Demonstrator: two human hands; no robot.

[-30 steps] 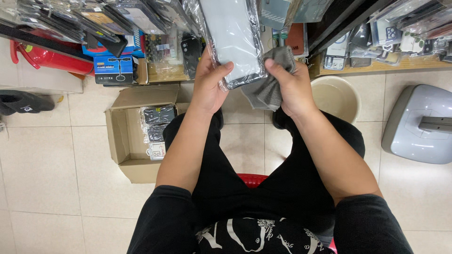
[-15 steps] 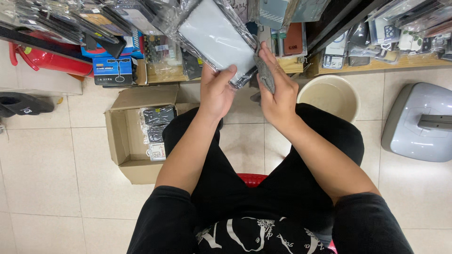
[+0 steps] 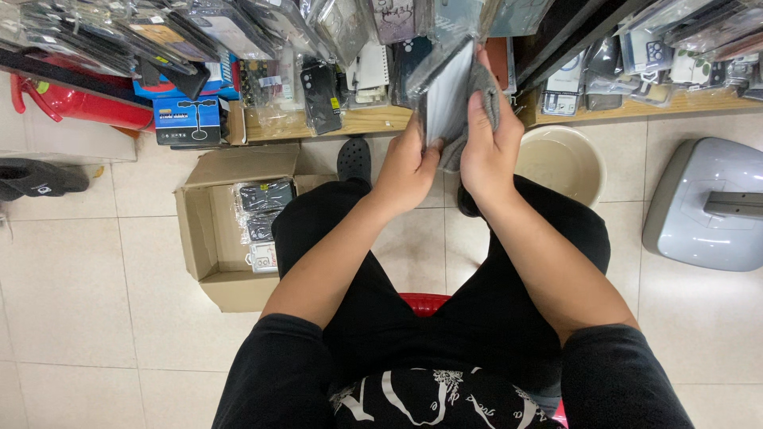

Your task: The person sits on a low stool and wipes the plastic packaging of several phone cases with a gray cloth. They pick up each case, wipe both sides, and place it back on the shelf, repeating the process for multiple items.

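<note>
Both forearms reach forward from the black-clad lap and meet far in front of the knees, where the two hands close on the same thing. The left hand [image 3: 409, 163] grips the near edge of a flat grey phone case sealed in a clear plastic sleeve [image 3: 447, 91], thumb on the side facing the camera and the other fingers curled behind it, so the packet stands on edge and tilts up toward the far shelf. The right hand [image 3: 486, 143] is pressed flat against the packet's right face with a crumpled grey cloth [image 3: 486, 89] under its fingers; those fingers lie close together and extended upward, the thumb tucked toward the left hand, holding the cloth against the plastic. The wrists are nearly touching, the elbows spread apart over the thighs. The packet sits just in front of the low wooden shelf edge [image 3: 358, 121], among hanging rows of other bagged phone cases [image 3: 318, 32]. To the left on the tiled floor [image 3: 87, 278] lies an open brown cardboard box [image 3: 208, 238] with more bagged cases inside. Just right of the hands, on the floor, stands a round cream plastic basin [image 3: 566, 163], and farther right a grey plastic stool [image 3: 703, 210]. A red seat edge [image 3: 429, 302] shows between the legs.
</note>
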